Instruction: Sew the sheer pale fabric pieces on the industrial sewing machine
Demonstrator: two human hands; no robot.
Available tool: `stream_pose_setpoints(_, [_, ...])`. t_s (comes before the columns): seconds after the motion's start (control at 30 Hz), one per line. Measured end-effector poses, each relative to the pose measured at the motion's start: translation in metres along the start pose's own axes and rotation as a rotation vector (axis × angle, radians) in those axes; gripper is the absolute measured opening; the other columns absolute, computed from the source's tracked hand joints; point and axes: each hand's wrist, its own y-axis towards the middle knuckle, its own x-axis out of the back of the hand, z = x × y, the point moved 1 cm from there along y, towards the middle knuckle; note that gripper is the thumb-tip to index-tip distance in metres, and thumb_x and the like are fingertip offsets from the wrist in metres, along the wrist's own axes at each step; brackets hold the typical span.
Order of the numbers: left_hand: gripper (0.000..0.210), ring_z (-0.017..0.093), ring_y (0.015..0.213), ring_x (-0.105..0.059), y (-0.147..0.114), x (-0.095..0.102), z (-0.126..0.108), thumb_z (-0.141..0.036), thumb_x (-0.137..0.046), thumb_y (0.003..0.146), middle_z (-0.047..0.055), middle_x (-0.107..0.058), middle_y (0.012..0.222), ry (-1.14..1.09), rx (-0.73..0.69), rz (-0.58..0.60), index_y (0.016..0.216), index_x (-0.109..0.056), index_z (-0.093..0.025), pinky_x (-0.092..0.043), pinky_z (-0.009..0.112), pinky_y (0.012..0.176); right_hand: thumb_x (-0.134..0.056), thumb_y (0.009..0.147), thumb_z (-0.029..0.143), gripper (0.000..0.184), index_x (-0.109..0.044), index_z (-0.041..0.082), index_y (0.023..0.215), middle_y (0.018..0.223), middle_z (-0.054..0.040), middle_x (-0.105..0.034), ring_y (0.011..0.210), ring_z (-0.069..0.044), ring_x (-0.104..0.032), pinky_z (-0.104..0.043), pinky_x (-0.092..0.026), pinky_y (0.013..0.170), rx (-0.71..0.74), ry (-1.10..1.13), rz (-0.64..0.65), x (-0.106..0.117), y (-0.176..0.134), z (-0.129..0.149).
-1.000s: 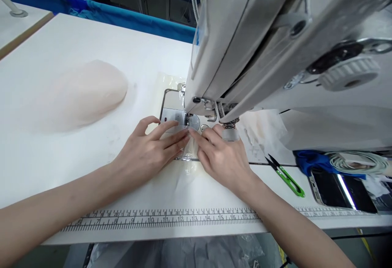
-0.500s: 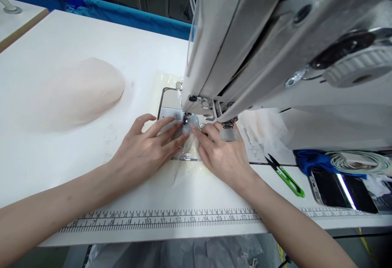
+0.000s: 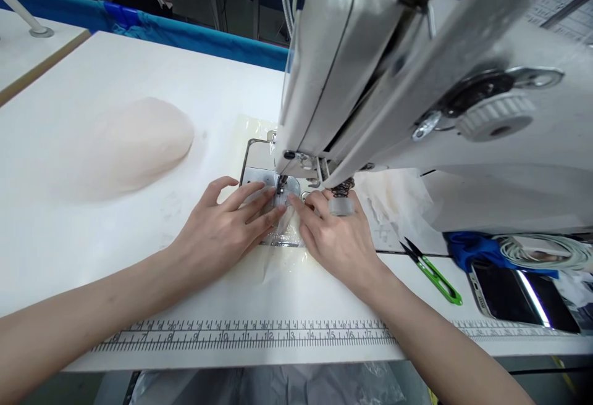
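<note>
Both hands work at the sewing machine's presser foot (image 3: 280,184). My left hand (image 3: 227,220) lies flat left of the foot, fingers spread, their tips on a thin sheer strip of fabric (image 3: 279,226). On the right, my right hand (image 3: 340,232) reaches its index fingertip to the strip just beside the foot. Its thumb stays apart below and its other fingers bend, partly hidden behind a spring and knob (image 3: 341,204). The strip is nearly see-through, trailing toward the table's front edge; its outline is hard to make out. The needle tip cannot be seen clearly.
Overhead looms the sewing machine head (image 3: 333,71). A pale pinkish sheer piece (image 3: 148,139) lies on the white table (image 3: 199,96) at left. Green thread snips (image 3: 435,275), a phone (image 3: 523,297), coiled cord (image 3: 542,250) and crumpled sheer fabric (image 3: 393,195) lie at right.
The camera view has tilted slightly, so the machine head and table sit differently in the picture. Both hands keep nearly the same place at the presser foot.
</note>
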Motion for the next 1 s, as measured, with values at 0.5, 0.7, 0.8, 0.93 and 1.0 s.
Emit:
stream_pose_setpoints(0.5, [0.030,0.023,0.116,-0.060,0.002,-0.001,0.002,-0.022,-0.043,0.101,0.005,-0.068,0.123,-0.021,0.010,0.004,0.125,-0.060,-0.022,-0.036,0.043,0.094,-0.050,0.090,0.013,0.028,-0.073,0.019,0.106,0.090,-0.0084,-0.068,0.094,-0.023,-0.053,-0.038,-0.034,0.088,0.002,-0.034,0.010,-0.002,0.000,-0.001])
stream_pose_setpoints(0.7, [0.029,0.023,0.117,-0.059,0.001,-0.005,0.005,-0.024,-0.047,0.099,0.005,-0.066,0.125,-0.048,0.026,-0.010,0.125,-0.061,-0.025,-0.035,0.043,0.096,-0.052,0.089,0.013,0.029,-0.072,0.019,0.109,0.092,-0.0078,-0.068,0.095,-0.023,-0.053,-0.038,-0.033,0.091,-0.008,-0.047,0.016,-0.002,0.002,-0.001])
stream_pose_setpoints(0.8, [0.029,0.023,0.117,-0.060,0.001,-0.007,0.006,-0.024,-0.047,0.099,0.004,-0.066,0.125,-0.051,0.031,-0.012,0.125,-0.061,-0.026,-0.035,0.043,0.097,-0.052,0.090,0.013,0.028,-0.072,0.020,0.107,0.092,-0.0075,-0.068,0.095,-0.022,-0.054,-0.038,-0.033,0.091,-0.009,-0.043,0.020,-0.002,0.002,-0.001])
stream_pose_setpoints(0.93, [0.029,0.023,0.116,-0.060,0.002,-0.010,0.007,-0.025,-0.047,0.100,0.004,-0.066,0.125,-0.045,0.035,-0.025,0.126,-0.061,-0.026,-0.036,0.044,0.097,-0.053,0.090,0.014,0.026,-0.072,0.018,0.108,0.093,-0.0076,-0.069,0.094,-0.023,-0.055,-0.037,-0.033,0.091,-0.011,-0.040,0.014,-0.002,0.003,-0.002])
stream_pose_setpoints(1.0, [0.029,0.022,0.117,-0.060,0.003,-0.009,0.007,-0.024,-0.047,0.099,0.003,-0.067,0.125,-0.048,0.028,-0.040,0.125,-0.060,-0.025,-0.037,0.043,0.098,-0.052,0.090,0.013,0.024,-0.073,0.019,0.101,0.092,-0.0071,-0.069,0.091,-0.022,-0.056,-0.037,-0.034,0.089,-0.002,-0.033,-0.005,0.000,0.002,-0.003])
